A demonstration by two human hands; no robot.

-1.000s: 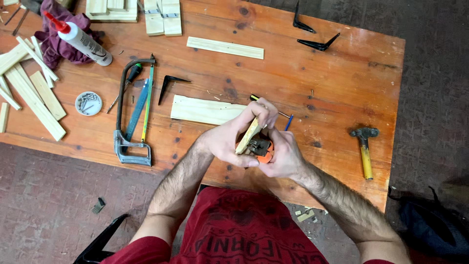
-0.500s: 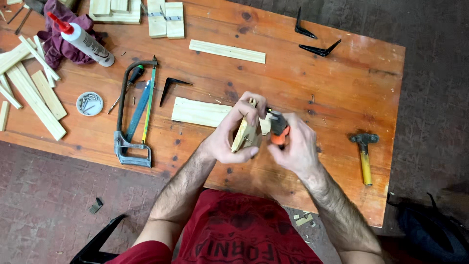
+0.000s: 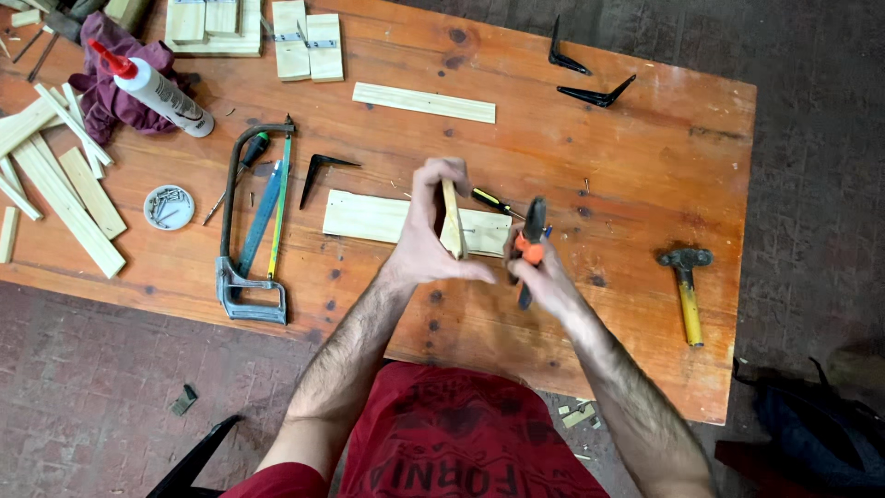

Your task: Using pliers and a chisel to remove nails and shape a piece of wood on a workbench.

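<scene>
pale wood strip [image 3: 452, 219]; glossy wooden table [image 3: 645, 166]

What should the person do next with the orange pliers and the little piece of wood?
Probably bring the pliers in the right hand back over to the small wood strip. The left hand holds that strip upright above the table, and the pliers sit just beside it, not touching. What the pliers would grip on the strip is too small to tell.
</scene>
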